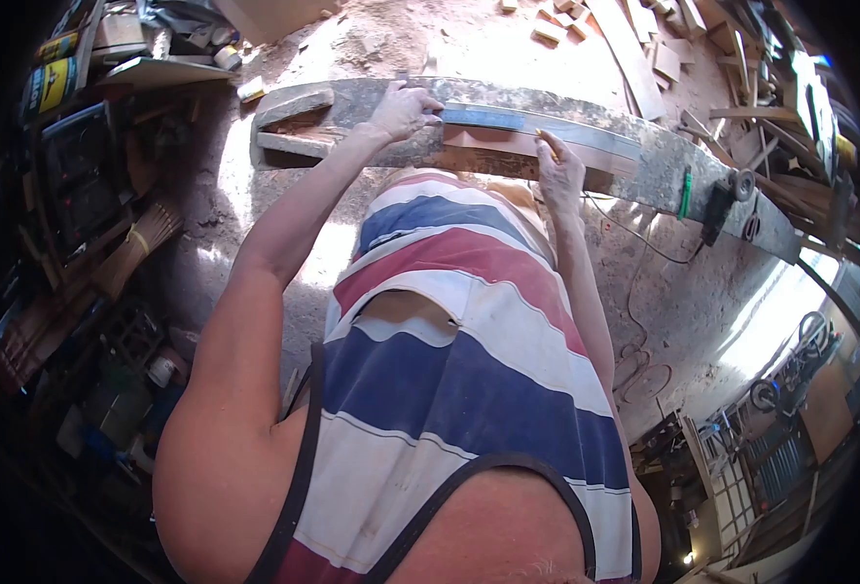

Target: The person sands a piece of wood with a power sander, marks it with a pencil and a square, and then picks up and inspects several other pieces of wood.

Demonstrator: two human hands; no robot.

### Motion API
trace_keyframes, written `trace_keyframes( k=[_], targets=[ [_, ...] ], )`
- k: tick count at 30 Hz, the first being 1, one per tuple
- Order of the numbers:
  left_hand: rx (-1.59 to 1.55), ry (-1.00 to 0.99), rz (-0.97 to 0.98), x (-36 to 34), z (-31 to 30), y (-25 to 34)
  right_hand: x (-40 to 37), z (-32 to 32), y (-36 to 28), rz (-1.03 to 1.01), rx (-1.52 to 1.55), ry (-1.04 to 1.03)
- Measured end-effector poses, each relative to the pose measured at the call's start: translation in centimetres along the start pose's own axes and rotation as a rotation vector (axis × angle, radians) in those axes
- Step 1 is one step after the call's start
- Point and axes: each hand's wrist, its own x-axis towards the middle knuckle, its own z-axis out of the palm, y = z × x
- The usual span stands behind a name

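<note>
A long wooden board (498,142) lies along the worn workbench (352,95) in front of me. Beside its far edge runs a flat strip, blue (485,118) on the left and grey farther right. My left hand (406,111) is palm down with bent fingers, its fingertips at the left end of the blue strip. My right hand (560,167) is at the board's near edge, thumb and fingers pinched round a small yellow-orange stick (544,135); I cannot tell its exact kind.
On the bench's right end lie a corded power tool (718,209) and a green band (686,193). A wooden piece (297,104) sits at its left end. Offcuts (662,60) cover the floor beyond. Yellow-labelled cans (53,85) and bundled sticks (141,241) stand left.
</note>
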Motion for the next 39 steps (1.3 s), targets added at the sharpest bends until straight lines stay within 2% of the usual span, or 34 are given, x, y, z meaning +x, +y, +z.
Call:
trace_keyframes(
  k=[6, 17, 21, 33, 36, 39],
  targets=[
    [-0.01, -0.003, -0.012, 0.2, -0.1, 0.6, 0.8, 1.3, 1.0, -0.108, 0.028, 0.013],
    [0.028, -0.029, -0.011, 0.3, -0.1, 0.6, 1.4, 2.0, 0.4, -0.147, -0.132, -0.025],
    [0.009, -0.054, -0.036, 0.3, -0.2, 0.7, 1.6, 2.4, 1.5, -0.232, -0.169, 0.006],
    [0.001, -0.029, -0.022, 0.2, -0.3, 0.9, 1.3, 2.4, 0.8, -0.202, -0.142, -0.01],
    [-0.006, -0.031, -0.021, 0.1, -0.7, 1.2, 1.4, 2.7, 1.6, -0.25, -0.219, 0.013],
    [0.044, -0.03, -0.055, 0.2, -0.5, 1.1, 1.3, 2.5, 0.8, -0.204, -0.224, -0.002]
  ],
)
